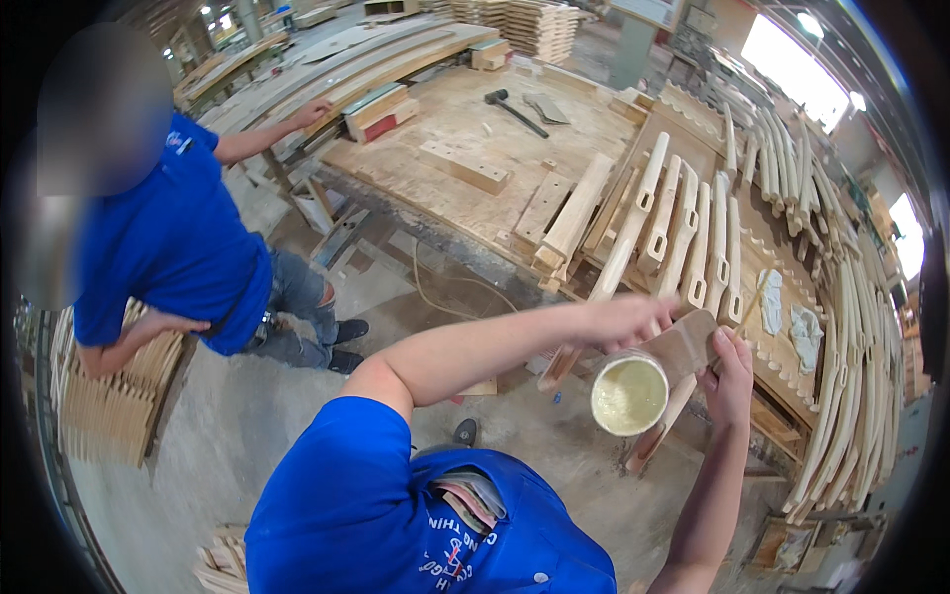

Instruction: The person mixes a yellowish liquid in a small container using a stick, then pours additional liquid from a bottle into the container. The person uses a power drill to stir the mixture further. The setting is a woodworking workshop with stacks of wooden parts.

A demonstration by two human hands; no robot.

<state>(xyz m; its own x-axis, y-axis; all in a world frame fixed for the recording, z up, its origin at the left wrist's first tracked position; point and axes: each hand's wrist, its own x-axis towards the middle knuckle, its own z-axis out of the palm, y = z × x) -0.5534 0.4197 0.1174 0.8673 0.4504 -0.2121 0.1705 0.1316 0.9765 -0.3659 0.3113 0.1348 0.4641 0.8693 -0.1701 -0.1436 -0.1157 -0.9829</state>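
A round tub [629, 396] of pale yellow paste is in front of me, with a flat brown piece [690, 342] slanting up beside its rim. My right hand [730, 374] is closed around the right end of that brown piece. A thin light stick [754, 299] rises by the same fingers; whether they hold it I cannot tell. Above the tub, my left hand [630, 321] reaches across from the left, its fingers smeared by motion. Long pale wooden parts with slots [683, 233] lie just beyond both hands.
A workbench [426, 119] bears a black mallet [517, 111] and wooden blocks [465, 168]. On the right are stacked curved wooden parts [851, 356] and white cloths [772, 300]. A co-worker in a blue shirt [178, 238] stands at left, near more stacked wood [109, 386].
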